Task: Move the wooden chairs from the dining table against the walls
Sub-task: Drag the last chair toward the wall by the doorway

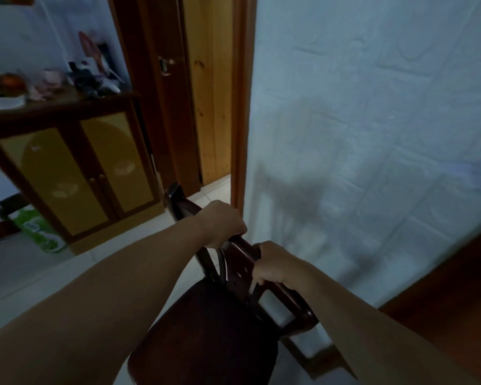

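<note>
Dark wood, chair: one wooden chair [206, 329], seat in the lower centre of the head view, backrest running up and left toward the wall
Chair place: just beside the pale wall [372, 120], back turned to it; contact with the wall cannot be told
Chair top rail: dark, glossy, its far corner showing up-left of the left hand
Chair seat: dark brown, broad, nearest the camera, partly under the left forearm
Left hand: left hand [222, 223] clamped over the top rail, fingers curled round the far side, knuckles up
Right hand: right hand [275, 265] closed on the rail lower down, near the right end, thumb on the near face
Hands apart: a short stretch of bare rail between them
Arms: both forearms bare, reaching in from the bottom corners
Wall: whitish, raised brick-like pattern, a hand and arm shadow cast on it above the chair
Door frame: brown door frame [240, 107] just left of the wall, open doorway with light wood panelling behind it
Cabinet: wooden cabinet [75, 168] at left, two yellow-panelled doors, blurred clutter on top
Bag: green and white bag [39, 229] on the floor beside the cabinet's left corner
Floor: pale tile floor [39, 273]
Sharpness: whole view soft with motion blur
</note>
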A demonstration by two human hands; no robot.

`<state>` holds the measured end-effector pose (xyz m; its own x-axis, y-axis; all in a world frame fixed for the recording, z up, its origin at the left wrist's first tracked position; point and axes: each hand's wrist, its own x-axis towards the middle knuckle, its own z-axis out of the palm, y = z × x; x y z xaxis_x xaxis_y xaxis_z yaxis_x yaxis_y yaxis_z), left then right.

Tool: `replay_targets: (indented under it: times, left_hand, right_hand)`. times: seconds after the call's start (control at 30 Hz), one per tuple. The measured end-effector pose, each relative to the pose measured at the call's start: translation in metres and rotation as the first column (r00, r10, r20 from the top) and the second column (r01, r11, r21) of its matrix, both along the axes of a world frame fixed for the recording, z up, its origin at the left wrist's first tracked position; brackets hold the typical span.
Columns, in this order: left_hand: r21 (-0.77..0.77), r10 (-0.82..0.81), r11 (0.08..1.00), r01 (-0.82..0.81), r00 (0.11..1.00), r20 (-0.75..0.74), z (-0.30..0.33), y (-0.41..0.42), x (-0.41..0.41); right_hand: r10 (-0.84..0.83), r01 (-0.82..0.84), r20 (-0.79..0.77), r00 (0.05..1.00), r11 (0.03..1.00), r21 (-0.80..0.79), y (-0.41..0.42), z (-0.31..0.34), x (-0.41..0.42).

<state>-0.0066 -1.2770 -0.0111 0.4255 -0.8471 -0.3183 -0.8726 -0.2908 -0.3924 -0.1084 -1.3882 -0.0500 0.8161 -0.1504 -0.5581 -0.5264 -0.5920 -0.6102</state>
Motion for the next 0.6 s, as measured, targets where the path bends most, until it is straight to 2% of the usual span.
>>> replay_targets:
  times: [0.13,0.23,0.37,0.5,0.6]
  left_hand:
    - [0.008,-0.044,0.999,0.044,0.999,-0.005,-0.007,-0.06,0.017]
    - [0.02,-0.061,0.998,0.061,0.998,0.006,-0.012,-0.091,0.024]
    - [0.014,-0.049,0.999,0.049,0.999,0.01,-0.022,-0.122,0.035]
    - [-0.072,-0.079,0.994,0.079,0.997,0.008,-0.041,-0.146,0.053]
    - [-0.116,-0.11,0.987,0.108,0.994,-0.018,-0.057,-0.162,0.066]
  right_hand:
    - [-0.016,0.018,0.024,1.0,0.998,-0.054,-0.054,-0.007,0.01]
    - [-0.004,0.027,0.112,0.994,0.978,-0.206,-0.076,-0.019,0.012]
    - [-0.001,0.139,0.259,0.966,0.845,-0.517,-0.087,-0.034,0.013]
    - [-0.004,0.209,0.314,0.949,0.753,-0.624,-0.105,-0.048,0.023]
    - [-0.002,0.202,0.289,0.957,0.721,-0.663,-0.118,-0.056,0.032]
